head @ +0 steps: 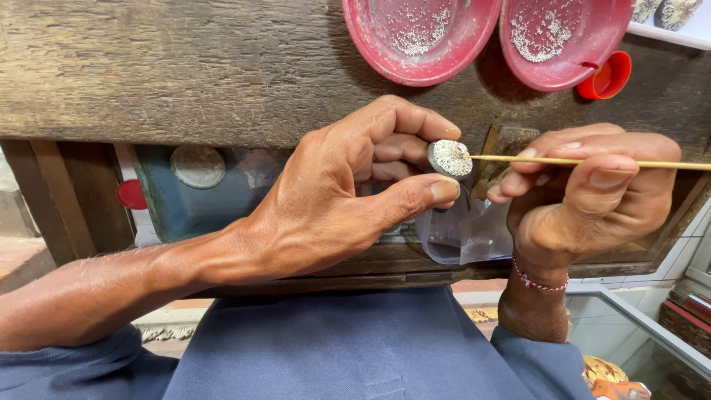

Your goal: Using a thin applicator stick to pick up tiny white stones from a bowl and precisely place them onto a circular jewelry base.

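My left hand pinches a small round metal piece between thumb and fingers; its face is covered in fine silver grains. My right hand grips a thin wooden stick that runs off the right edge. The stick's tip touches the right side of the round piece. Both hands hover at the front edge of a worn wooden workbench.
Two red dishes with silver grains sit at the bench's back, a small red cap beside them. A clear plastic bag hangs under the hands. An open drawer lies below the bench; a glass case stands lower right.
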